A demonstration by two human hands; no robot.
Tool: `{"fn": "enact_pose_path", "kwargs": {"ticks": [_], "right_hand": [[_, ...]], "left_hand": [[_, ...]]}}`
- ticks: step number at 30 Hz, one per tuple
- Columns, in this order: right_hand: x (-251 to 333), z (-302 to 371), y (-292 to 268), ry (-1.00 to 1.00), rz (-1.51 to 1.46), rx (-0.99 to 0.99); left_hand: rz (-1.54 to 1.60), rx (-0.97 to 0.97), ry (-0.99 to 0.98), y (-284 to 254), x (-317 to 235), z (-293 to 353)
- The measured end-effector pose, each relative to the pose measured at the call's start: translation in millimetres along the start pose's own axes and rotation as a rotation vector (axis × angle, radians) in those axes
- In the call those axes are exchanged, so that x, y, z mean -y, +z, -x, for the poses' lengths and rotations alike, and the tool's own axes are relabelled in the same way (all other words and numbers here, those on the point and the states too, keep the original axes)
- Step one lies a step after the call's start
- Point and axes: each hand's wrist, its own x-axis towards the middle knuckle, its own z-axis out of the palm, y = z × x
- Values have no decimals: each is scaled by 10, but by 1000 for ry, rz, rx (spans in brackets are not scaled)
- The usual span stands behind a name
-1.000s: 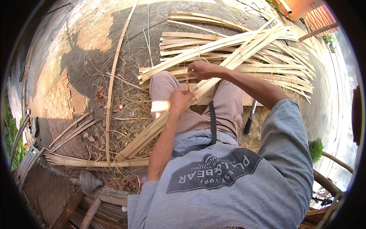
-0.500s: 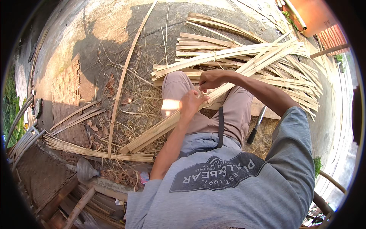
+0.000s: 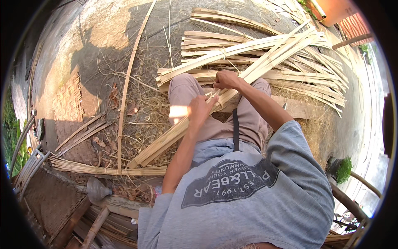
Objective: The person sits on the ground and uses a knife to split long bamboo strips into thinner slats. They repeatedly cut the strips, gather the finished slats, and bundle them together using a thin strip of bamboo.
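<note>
A long bundle of pale split bamboo strips [image 3: 269, 60] lies slantwise across my lap, its lower end near the ground at the left. My left hand [image 3: 200, 110] rests over the middle of the bundle, thumb and fingers closed on it. Just beyond, my right hand [image 3: 226, 79] is closed in a pinch above the bundle. Between the two hands a thin binding strip [image 3: 213, 93] is wound at the bundle; its end runs into my right fingers and is partly hidden.
More bamboo strips [image 3: 207, 43] lie heaped beyond my knees. One long strip [image 3: 131, 66] stretches over the ground at the left, among shavings and dry leaves. A woven mat [image 3: 70, 101], a flat strip bundle [image 3: 103, 167] and a clear plastic bottle [image 3: 97, 189] lie further left.
The whole view has shifted a little. My right hand has drawn slightly closer in over the binding strip. The knife by my right thigh is now mostly hidden behind my right arm.
</note>
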Motion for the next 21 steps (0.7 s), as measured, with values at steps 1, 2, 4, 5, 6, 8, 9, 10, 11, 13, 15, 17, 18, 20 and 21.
{"fn": "enact_pose_path", "kwargs": {"ticks": [1,2,4,5,6,8,9,10,11,13,15,17,18,20,21], "right_hand": [[30,99,-38,12,73,-72],[-20,156,-47,-63,137,-186],[77,349,-83,-104,192,-321],[150,474,-44,-126,218,-385],[203,611,19,-102,193,-409],[330,890,196,-62,139,-448],[404,1008,291,-2,63,-503],[470,1124,407,62,-15,-556],[537,1224,524,125,-94,-608],[701,1389,798,156,-218,-724],[734,1438,882,237,-506,-705],[756,1475,877,363,-953,-523],[608,1467,817,403,-1051,-301],[412,1422,715,334,-1233,-199],[318,1396,674,295,-1322,-146]], "left_hand": [[10,18,50,-15,-18,42],[21,37,100,-34,-33,85],[36,31,163,-62,-23,75],[39,16,174,-43,16,57],[42,0,187,-21,41,36],[21,-59,186,37,111,31],[11,-85,189,59,128,31],[32,-30,179,36,95,45],[53,25,167,0,71,53],[115,129,183,-110,2,87],[199,214,220,-239,27,139],[197,274,267,-222,171,8],[195,304,287,-216,237,-14],[210,353,283,-219,220,-51],[216,376,279,-215,208,-62]]}}
